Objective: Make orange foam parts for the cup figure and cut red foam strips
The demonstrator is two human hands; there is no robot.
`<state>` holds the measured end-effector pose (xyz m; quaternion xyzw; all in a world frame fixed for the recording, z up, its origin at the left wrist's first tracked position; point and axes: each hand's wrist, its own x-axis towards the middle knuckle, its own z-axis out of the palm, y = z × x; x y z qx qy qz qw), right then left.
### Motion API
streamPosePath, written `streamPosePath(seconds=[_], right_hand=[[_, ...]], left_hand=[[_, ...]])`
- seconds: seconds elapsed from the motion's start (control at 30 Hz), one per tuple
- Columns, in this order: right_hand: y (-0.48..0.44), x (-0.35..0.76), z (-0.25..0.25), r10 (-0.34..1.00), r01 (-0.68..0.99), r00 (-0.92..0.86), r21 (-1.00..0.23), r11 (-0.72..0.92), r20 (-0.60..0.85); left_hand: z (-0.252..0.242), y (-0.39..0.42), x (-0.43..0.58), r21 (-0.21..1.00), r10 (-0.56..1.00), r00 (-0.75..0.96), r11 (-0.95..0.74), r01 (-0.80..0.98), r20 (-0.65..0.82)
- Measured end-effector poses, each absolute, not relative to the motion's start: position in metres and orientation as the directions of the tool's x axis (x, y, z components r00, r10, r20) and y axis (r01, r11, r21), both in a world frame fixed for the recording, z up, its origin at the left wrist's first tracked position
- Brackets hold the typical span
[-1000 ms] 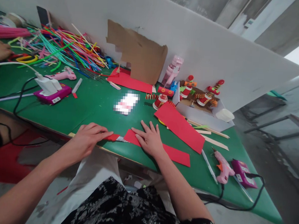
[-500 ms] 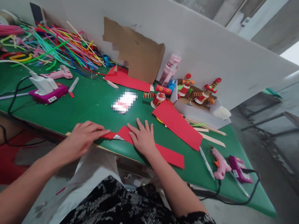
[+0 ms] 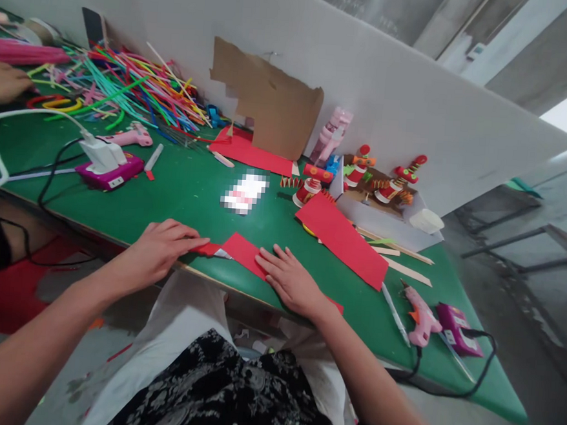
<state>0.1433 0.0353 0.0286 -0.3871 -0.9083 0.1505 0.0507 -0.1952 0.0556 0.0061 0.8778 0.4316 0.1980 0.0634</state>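
A long red paper strip (image 3: 246,256) lies along the near edge of the green table. My right hand (image 3: 291,279) rests flat on it, fingers stretched out, hiding its middle. At the strip's left end is a narrow red piece with a silvery end (image 3: 223,254); I cannot make out its kind. My left hand (image 3: 167,246) has its fingers pressed together on the red part of that piece. Beyond my right hand, a wider red paper sheet (image 3: 342,242) lies at a slant.
A pink glue gun (image 3: 422,316) and purple power strip (image 3: 457,329) lie at right. Behind stand a pink bottle (image 3: 331,135) and a box (image 3: 385,213) with paper-cup figures. Pipe cleaners (image 3: 141,92) are heaped back left, near another person's hand (image 3: 4,83).
My right hand has slid to the right along the red strip. My left hand stays at the strip's left end. More of the other person's hand shows at the left.
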Motion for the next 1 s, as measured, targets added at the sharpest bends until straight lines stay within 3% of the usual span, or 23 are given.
streamPosePath(seconds=[1.0], right_hand=[[0.037, 0.142, 0.02, 0.728, 0.701, -0.685, -0.301, 0.646, -0.032]], left_hand=[[0.006, 0.051, -0.186, 0.251, 0.76, 0.584, -0.647, 0.72, 0.285]])
